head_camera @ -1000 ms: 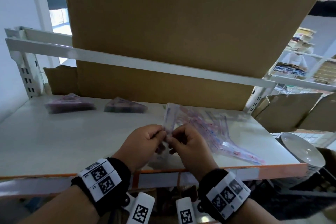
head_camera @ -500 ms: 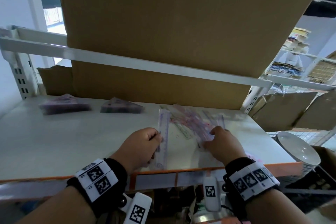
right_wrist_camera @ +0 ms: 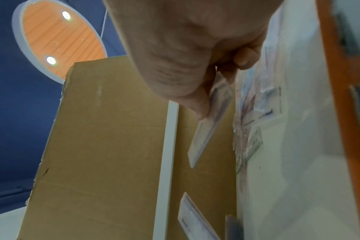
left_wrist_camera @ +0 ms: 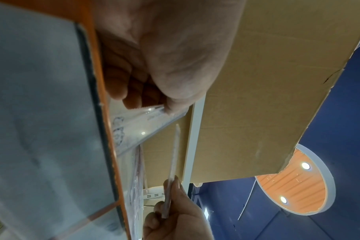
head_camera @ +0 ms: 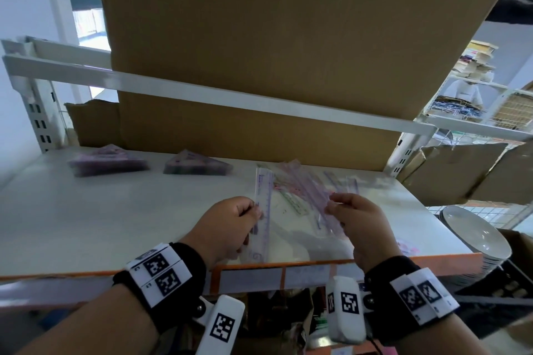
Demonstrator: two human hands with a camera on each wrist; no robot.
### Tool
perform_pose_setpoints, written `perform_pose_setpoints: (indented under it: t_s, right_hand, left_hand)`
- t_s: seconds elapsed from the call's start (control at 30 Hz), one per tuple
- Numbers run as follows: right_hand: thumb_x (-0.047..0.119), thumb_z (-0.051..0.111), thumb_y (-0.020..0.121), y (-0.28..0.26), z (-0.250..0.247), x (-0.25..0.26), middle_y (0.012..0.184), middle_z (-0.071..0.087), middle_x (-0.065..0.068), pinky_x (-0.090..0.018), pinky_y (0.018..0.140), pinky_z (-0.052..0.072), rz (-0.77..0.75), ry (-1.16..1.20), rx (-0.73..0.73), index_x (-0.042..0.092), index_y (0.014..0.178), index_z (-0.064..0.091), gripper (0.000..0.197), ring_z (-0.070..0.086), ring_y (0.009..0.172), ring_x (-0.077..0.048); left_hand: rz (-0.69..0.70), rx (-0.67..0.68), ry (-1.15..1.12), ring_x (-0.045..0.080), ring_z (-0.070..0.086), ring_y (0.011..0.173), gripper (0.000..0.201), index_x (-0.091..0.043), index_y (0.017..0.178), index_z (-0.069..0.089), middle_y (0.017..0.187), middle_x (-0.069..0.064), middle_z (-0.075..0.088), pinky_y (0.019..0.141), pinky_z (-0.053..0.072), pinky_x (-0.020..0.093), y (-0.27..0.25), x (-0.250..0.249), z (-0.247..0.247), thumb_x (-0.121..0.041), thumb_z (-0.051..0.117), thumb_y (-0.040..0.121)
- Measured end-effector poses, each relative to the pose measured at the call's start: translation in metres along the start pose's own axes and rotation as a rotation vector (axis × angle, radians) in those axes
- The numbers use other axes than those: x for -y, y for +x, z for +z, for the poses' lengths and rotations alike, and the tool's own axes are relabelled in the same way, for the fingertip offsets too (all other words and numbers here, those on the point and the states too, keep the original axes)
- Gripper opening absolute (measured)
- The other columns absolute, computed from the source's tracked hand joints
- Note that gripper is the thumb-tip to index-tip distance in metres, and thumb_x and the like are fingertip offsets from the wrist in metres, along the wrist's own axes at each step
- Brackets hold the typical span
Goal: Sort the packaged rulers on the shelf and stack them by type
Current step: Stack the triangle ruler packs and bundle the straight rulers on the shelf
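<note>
From the head view both hands work over the front of the white shelf (head_camera: 86, 219), but only the wrist views show the grips from below. The left wrist view shows the left hand (left_wrist_camera: 164, 53) with thumb and curled fingers pinching the long edge of a clear packaged ruler (left_wrist_camera: 134, 128), whose printed end hangs past the orange shelf edge (left_wrist_camera: 111, 146). The right wrist view shows the right hand (right_wrist_camera: 191, 48) with thumb pressed against curled fingers, pinching a second packaged ruler (right_wrist_camera: 208, 126) that points away from the fingertips, lifted off the shelf.

In the head view the left hand (head_camera: 227, 228) holds its ruler (head_camera: 264, 204) pointing toward the back, and the right hand (head_camera: 360, 228) holds its ruler (head_camera: 305, 196) slanting toward the back left, over a loose heap of rulers (head_camera: 326, 181) lying just behind the fingers.

Farther back on the left lie two dark packets of triangular rulers (head_camera: 106, 163), side by side and apart. A large cardboard box (head_camera: 259, 37) stands behind a white rail (head_camera: 230, 99). To the right a white plate (head_camera: 473, 233) sits below shelf level, with other racks (head_camera: 476, 81) beyond. The wrist views catch a blue ceiling with a round orange light panel (left_wrist_camera: 294, 181).
</note>
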State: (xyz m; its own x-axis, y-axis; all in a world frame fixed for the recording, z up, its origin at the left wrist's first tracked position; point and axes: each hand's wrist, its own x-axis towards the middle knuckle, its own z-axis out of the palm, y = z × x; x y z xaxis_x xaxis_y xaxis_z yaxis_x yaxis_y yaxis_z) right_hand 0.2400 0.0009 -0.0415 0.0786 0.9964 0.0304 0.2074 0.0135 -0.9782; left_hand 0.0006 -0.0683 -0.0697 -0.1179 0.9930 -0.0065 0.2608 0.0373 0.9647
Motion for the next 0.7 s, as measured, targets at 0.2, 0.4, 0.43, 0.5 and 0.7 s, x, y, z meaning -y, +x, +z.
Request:
perform_pose_setpoints:
  t_s: [0.2, 0.4, 0.43, 0.5, 0.7]
  right_hand:
    - [0.015, 0.069, 0.087, -0.006, 0.004, 0.011, 0.083, 0.075, -0.002, -0.029, 0.047, 0.041, -0.164, 0.066, -0.009, 0.029, 0.098, 0.062, 0.02, 0.068, 0.058, -0.022]
    - [0.008, 0.078, 0.08, 0.004, -0.022, 0.06, 0.077, 0.072, 0.002, -0.015, 0.05, 0.045, -0.414, -0.103, 0.088, 0.029, 0.095, 0.063, 0.03, 0.061, 0.056, -0.004]
    - [0.004, 0.077, 0.079, 0.006, -0.023, 0.068, 0.075, 0.071, 0.002, -0.012, 0.049, 0.044, -0.43, -0.068, 0.122, 0.028, 0.093, 0.065, 0.03, 0.06, 0.057, -0.002]
    - [0.002, 0.076, 0.08, 0.008, -0.021, 0.078, 0.071, 0.069, 0.003, -0.013, 0.047, 0.042, -0.444, 0.007, 0.173, 0.024, 0.089, 0.068, 0.025, 0.057, 0.055, -0.004]
    - [0.013, 0.077, 0.082, 0.006, 0.017, 0.077, 0.067, 0.069, -0.002, -0.023, 0.051, 0.045, -0.408, -0.034, 0.22, 0.02, 0.088, 0.078, 0.01, 0.055, 0.058, -0.011]
  left_hand:
    - [0.007, -0.072, 0.001, 0.018, 0.051, 0.044, 0.036, -0.015, 0.075, 0.064, 0.053, 0.005, 0.058, 0.047, 0.048, 0.032, 0.002, -0.001, -0.002, -0.037, 0.049, 0.099]
    - [0.011, -0.067, -0.034, 0.014, 0.045, 0.04, 0.034, -0.012, 0.079, 0.062, 0.05, -0.001, 0.052, 0.04, 0.04, 0.025, 0.0, -0.002, -0.002, -0.035, 0.049, 0.099]
    - [0.021, -0.064, -0.023, 0.014, 0.044, 0.039, 0.034, -0.011, 0.078, 0.061, 0.048, -0.002, 0.05, 0.039, 0.04, 0.025, -0.001, -0.002, -0.002, -0.035, 0.049, 0.1]
    - [0.045, -0.05, 0.003, 0.015, 0.043, 0.04, 0.033, -0.011, 0.078, 0.059, 0.048, -0.002, 0.049, 0.04, 0.04, 0.026, -0.003, -0.003, -0.003, -0.034, 0.049, 0.1]
    - [0.087, -0.001, 0.008, 0.017, 0.044, 0.046, 0.035, -0.009, 0.084, 0.06, 0.059, 0.008, 0.051, 0.041, 0.04, 0.025, -0.006, -0.007, -0.004, -0.038, 0.048, 0.099]
